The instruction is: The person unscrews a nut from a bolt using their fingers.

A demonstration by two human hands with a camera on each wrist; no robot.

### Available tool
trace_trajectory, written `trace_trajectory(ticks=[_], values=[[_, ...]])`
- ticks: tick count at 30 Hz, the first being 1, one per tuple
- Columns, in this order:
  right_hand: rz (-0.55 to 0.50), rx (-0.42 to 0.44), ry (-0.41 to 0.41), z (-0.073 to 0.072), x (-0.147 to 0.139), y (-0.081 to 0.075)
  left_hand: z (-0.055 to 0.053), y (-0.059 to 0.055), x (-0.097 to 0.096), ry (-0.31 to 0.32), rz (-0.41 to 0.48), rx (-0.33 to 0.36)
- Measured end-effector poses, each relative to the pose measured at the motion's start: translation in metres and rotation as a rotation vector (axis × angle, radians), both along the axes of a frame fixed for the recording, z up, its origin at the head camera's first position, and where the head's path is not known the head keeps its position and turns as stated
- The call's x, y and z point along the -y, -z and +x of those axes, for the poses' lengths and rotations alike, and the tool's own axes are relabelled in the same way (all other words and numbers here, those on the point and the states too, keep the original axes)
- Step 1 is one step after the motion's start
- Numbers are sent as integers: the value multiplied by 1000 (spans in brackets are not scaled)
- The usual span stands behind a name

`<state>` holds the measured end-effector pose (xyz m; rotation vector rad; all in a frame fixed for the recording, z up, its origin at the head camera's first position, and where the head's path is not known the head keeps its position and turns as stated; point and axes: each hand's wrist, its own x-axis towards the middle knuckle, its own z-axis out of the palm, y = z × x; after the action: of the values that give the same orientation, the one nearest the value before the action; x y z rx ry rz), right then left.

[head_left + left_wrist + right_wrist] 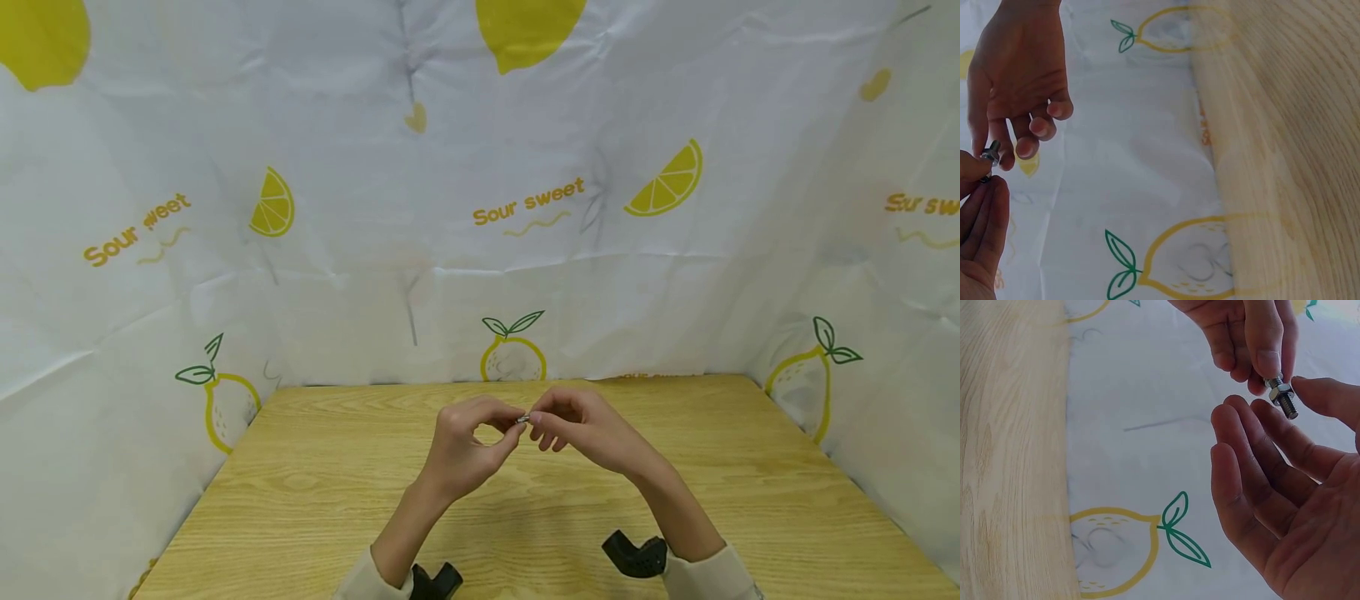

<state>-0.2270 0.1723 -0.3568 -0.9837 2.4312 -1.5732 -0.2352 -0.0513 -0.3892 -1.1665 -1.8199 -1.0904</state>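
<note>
Above the table, my left hand (461, 450) pinches one end of a small silver bolt (1290, 414) between thumb and fingers, which hide that end. A hex nut (1282, 393) sits around the bolt, with bare thread sticking out past it. My right hand (592, 429) has its thumb and index fingertips on either side of the nut; its other fingers are spread loosely, seen in the right wrist view. In the left wrist view the threaded end of the bolt (995, 145) points up toward the right hand.
A light wood-grain table (300, 500) lies below both hands. White cloth (360, 217) printed with lemons and lettering hangs behind and along the sides. A black wrist mount (636, 556) is by the right sleeve, another (437, 581) by the left.
</note>
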Motion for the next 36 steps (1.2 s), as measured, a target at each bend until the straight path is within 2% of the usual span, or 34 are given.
trace_trajectory(ticks=[9,22,36], values=[[8,-6,-13,-1,0,2,1,-2,-1,10,-1,-4],[4,1,13,1,1,-2,0,-2,0,4,-2,-11],[11,-12,-15,-1,0,0,0,-1,-1,-4,-1,-16]])
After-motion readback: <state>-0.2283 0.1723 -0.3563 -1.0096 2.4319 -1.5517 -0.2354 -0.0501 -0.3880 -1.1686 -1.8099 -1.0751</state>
